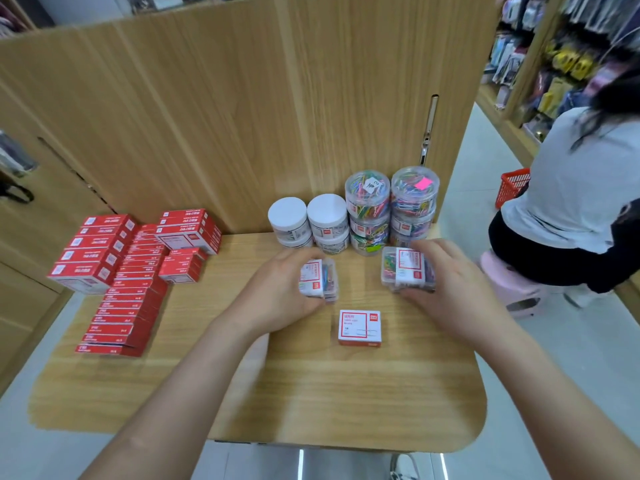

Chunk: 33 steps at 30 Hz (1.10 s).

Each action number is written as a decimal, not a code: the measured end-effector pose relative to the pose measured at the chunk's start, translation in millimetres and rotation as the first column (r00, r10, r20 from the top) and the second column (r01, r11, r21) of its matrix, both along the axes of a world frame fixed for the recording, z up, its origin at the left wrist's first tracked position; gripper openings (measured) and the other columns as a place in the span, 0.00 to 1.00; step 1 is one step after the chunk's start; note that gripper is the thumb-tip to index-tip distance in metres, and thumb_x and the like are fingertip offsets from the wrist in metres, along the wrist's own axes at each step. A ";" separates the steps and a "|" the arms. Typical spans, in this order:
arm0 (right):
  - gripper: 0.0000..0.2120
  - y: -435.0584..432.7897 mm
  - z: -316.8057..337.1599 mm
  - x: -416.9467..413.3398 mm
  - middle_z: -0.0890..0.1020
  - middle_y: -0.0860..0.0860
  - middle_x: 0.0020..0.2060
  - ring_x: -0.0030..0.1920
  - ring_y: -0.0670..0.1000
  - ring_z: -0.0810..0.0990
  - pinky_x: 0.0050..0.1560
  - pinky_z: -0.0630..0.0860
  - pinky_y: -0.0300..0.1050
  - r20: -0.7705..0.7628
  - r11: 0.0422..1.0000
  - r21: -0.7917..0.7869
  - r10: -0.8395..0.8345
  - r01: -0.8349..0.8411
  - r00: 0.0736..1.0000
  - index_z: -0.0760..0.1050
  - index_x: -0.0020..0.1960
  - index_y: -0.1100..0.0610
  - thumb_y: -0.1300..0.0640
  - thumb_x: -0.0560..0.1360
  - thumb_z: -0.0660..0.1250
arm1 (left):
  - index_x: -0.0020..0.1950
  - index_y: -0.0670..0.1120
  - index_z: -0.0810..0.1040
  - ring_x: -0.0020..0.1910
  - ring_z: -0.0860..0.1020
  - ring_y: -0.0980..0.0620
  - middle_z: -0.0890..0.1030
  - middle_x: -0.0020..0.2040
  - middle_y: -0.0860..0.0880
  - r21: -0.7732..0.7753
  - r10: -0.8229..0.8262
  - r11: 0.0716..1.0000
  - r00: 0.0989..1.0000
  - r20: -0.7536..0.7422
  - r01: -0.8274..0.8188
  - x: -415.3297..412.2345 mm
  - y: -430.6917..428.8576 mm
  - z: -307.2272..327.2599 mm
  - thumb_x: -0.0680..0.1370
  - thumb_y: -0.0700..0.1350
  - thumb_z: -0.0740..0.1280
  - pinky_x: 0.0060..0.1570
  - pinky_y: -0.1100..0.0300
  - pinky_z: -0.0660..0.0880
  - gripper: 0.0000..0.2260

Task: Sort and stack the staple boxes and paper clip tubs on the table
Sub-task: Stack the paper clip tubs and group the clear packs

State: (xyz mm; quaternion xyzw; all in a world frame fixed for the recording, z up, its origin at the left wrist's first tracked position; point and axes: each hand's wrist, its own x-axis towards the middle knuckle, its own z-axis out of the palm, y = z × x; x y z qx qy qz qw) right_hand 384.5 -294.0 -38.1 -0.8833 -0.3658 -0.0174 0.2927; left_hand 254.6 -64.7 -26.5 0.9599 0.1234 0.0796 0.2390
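Nearest me on the light wooden table [311, 393], a small white cardboard box with a red border [360, 328] lies flat between my hands. My left hand [280, 292] is curled around a small clear plastic box of coloured clips [318, 280], tipped on its side. My right hand [446, 289] grips a second clear plastic box with a white-and-red label [407, 270]. Over on the left, red staple boxes [114, 289] sit in stacks and a long row. Far back against the wooden panel [242, 116] are stacked white-lidded round tubs [308, 220], with taller stacks of clear round tubs of coloured paper clips [391, 209] just right of them.
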 end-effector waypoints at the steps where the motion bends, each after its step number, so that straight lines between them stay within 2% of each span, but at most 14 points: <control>1: 0.30 3.1 0.6 -1.0 0.74 0.52 0.60 0.58 0.55 0.75 0.53 0.71 0.48 -0.015 1.000 0.005 0.018 -0.018 1.000 0.70 0.66 0.55 0.53 0.67 0.76 | 0.65 0.52 0.73 0.58 0.74 0.54 0.76 0.60 0.53 -0.009 -0.009 1.000 1.000 0.017 0.010 4.8 -3.6 -1.9 0.64 0.49 0.77 0.58 0.62 0.70 0.31; 3: 0.31 9.7 0.6 -2.3 0.72 0.51 0.61 0.60 0.53 0.73 0.55 0.70 0.45 -0.044 0.999 0.014 0.051 -0.050 0.998 0.70 0.67 0.53 0.53 0.66 0.77 | 0.66 0.52 0.73 0.60 0.73 0.55 0.75 0.61 0.52 -0.039 -0.020 0.999 0.998 0.055 0.023 12.2 -10.6 -5.7 0.64 0.48 0.79 0.61 0.63 0.68 0.32; 5: 0.33 14.7 -1.8 -3.3 0.70 0.50 0.59 0.60 0.52 0.72 0.57 0.71 0.45 -0.062 0.998 0.033 0.063 -0.062 0.996 0.70 0.68 0.50 0.53 0.65 0.77 | 0.66 0.50 0.73 0.60 0.72 0.56 0.73 0.61 0.51 -0.063 -0.022 0.998 0.994 0.112 0.029 16.8 -16.6 -9.2 0.62 0.46 0.80 0.61 0.69 0.65 0.34; 8: 0.34 15.7 -6.8 -4.8 0.67 0.49 0.58 0.59 0.48 0.70 0.52 0.71 0.43 -0.049 0.994 0.104 0.027 -0.022 0.998 0.70 0.67 0.48 0.53 0.64 0.78 | 0.66 0.49 0.73 0.58 0.68 0.62 0.70 0.61 0.53 -0.067 0.017 0.998 0.978 0.210 -0.003 16.8 -22.8 -13.9 0.61 0.45 0.81 0.59 0.78 0.59 0.34; 11: 0.29 13.7 -11.4 -5.5 0.68 0.50 0.56 0.56 0.49 0.70 0.50 0.72 0.44 -0.005 0.987 0.158 0.009 -0.008 1.000 0.73 0.62 0.51 0.55 0.64 0.79 | 0.60 0.47 0.75 0.53 0.69 0.63 0.70 0.57 0.53 -0.054 0.088 0.996 0.954 0.288 -0.075 13.8 -25.7 -18.6 0.61 0.44 0.81 0.55 0.80 0.60 0.30; 14: 0.27 13.3 -16.6 -3.6 0.68 0.51 0.54 0.52 0.47 0.69 0.46 0.72 0.43 0.048 0.988 0.156 0.002 -0.010 0.999 0.75 0.60 0.53 0.56 0.63 0.79 | 0.55 0.46 0.77 0.50 0.70 0.60 0.72 0.54 0.51 -0.055 0.126 0.992 0.939 0.321 -0.114 14.1 -27.5 -21.3 0.60 0.46 0.81 0.52 0.78 0.63 0.26; 17: 0.25 13.1 -20.3 -1.3 0.70 0.51 0.51 0.49 0.47 0.70 0.41 0.72 0.41 0.112 0.978 0.210 -0.019 -0.004 0.994 0.75 0.58 0.54 0.59 0.63 0.78 | 0.54 0.46 0.78 0.51 0.72 0.57 0.73 0.54 0.50 -0.065 0.122 0.992 0.929 0.348 -0.106 18.1 -29.8 -23.5 0.60 0.45 0.81 0.53 0.75 0.65 0.25; 20: 0.24 11.2 -21.7 0.0 0.70 0.51 0.51 0.49 0.47 0.70 0.42 0.69 0.38 0.135 0.973 0.233 -0.038 0.005 0.990 0.75 0.57 0.54 0.59 0.63 0.78 | 0.55 0.45 0.78 0.52 0.74 0.56 0.73 0.55 0.49 -0.065 0.117 0.993 0.923 0.366 -0.100 22.8 -33.4 -23.4 0.61 0.46 0.81 0.53 0.72 0.68 0.25; 25: 0.22 4.8 -22.0 2.6 0.71 0.50 0.52 0.50 0.48 0.74 0.44 0.69 0.37 0.083 0.969 0.246 -0.021 0.000 0.996 0.76 0.59 0.52 0.56 0.66 0.77 | 0.56 0.46 0.79 0.55 0.74 0.50 0.74 0.57 0.47 0.020 0.111 0.992 0.920 0.375 -0.128 26.3 -32.9 -24.9 0.61 0.49 0.81 0.55 0.59 0.73 0.26; 27: 0.22 3.3 -22.5 5.9 0.71 0.50 0.53 0.50 0.49 0.75 0.45 0.70 0.38 0.070 0.969 0.245 -0.005 -0.012 0.998 0.77 0.59 0.52 0.56 0.67 0.76 | 0.56 0.47 0.80 0.54 0.73 0.49 0.74 0.56 0.47 0.050 0.118 0.988 0.916 0.384 -0.149 26.8 -33.1 -25.2 0.61 0.49 0.81 0.55 0.58 0.72 0.26; 33: 0.24 1.3 -22.9 11.2 0.73 0.49 0.55 0.48 0.49 0.77 0.44 0.74 0.43 -0.001 0.970 0.244 -0.005 0.005 1.000 0.74 0.63 0.51 0.54 0.69 0.75 | 0.58 0.47 0.80 0.54 0.75 0.49 0.73 0.56 0.48 0.009 0.116 0.992 0.925 0.363 -0.128 29.7 -34.0 -23.7 0.62 0.45 0.81 0.53 0.54 0.75 0.26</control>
